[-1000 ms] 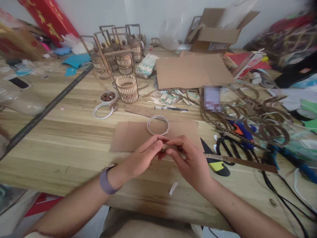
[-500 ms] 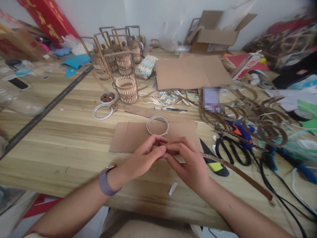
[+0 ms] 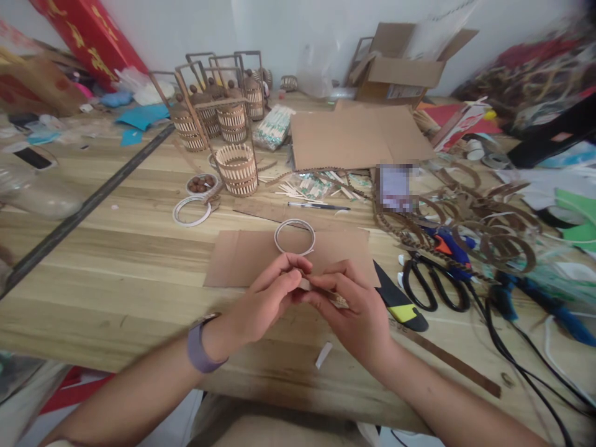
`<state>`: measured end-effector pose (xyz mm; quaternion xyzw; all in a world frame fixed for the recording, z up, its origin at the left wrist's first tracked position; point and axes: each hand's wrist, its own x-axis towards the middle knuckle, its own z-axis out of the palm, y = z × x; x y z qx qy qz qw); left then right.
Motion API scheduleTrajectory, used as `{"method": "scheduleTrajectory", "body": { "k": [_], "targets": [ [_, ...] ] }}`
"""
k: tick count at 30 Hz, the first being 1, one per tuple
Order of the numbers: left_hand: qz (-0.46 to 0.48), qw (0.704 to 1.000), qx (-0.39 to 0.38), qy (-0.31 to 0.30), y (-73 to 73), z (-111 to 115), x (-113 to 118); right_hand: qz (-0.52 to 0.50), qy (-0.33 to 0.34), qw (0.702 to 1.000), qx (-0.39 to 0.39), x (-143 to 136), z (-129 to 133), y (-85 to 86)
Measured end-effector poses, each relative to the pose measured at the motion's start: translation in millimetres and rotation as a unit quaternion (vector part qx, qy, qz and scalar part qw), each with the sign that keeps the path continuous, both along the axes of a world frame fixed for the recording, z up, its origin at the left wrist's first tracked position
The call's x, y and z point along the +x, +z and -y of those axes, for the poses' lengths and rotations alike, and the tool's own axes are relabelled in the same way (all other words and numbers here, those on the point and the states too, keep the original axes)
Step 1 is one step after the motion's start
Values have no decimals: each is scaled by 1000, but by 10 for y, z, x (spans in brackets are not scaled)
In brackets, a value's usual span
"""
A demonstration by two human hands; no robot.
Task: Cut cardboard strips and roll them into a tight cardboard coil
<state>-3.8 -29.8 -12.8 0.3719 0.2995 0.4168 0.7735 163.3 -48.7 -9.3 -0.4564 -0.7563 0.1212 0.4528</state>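
A long brown cardboard strip with printed letters runs from under my right wrist towards the lower right. One end of it seems to be at my fingertips, where a small brown piece shows. My left hand pinches that end between thumb and fingers. Closed on the same bit from the other side is my right hand; part of the strip is hidden behind it. Just beyond the fingers, a roll of double-sided tape lies on a flat cardboard sheet. A small white paper scrap rests on the table below the hands.
To the right are scissors, a black-and-yellow utility knife, a blue glue gun with cables and curled cardboard strips. Behind stand small stick baskets, a bowl of brown beads and a pen.
The strip has slid under my right hand towards me, its far end shifting a little left and down. My fingertips have parted slightly, showing the brown piece between them.
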Motion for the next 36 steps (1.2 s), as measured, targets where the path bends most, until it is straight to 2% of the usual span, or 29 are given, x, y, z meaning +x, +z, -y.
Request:
{"method": "scheduleTrajectory", "body": {
  "k": [4,8,12,17,21,26,31,36],
  "targets": [
    [49,999,10,-17,-12,14,-9,-1,0,1000,21,-1,12,14],
    [-42,996,79,-28,-28,1,-55,50,2,994,92,59,-13,54],
    [-84,989,121,17,52,-58,-90,118,-21,980,159,128,-45,67],
    [-123,991,51,24,122,-97,-81,176,-34,967,180,134,-40,74],
    [-133,990,36,34,117,-94,-71,172,-21,969,175,117,-20,83],
    [-64,998,-10,18,125,-101,-94,123,7,980,157,143,4,80],
    [44,997,-58,-30,106,-101,-103,93,7,984,150,169,18,119],
    [67,993,-74,-57,109,-99,-109,90,7,986,140,143,44,152]
  ]
}}
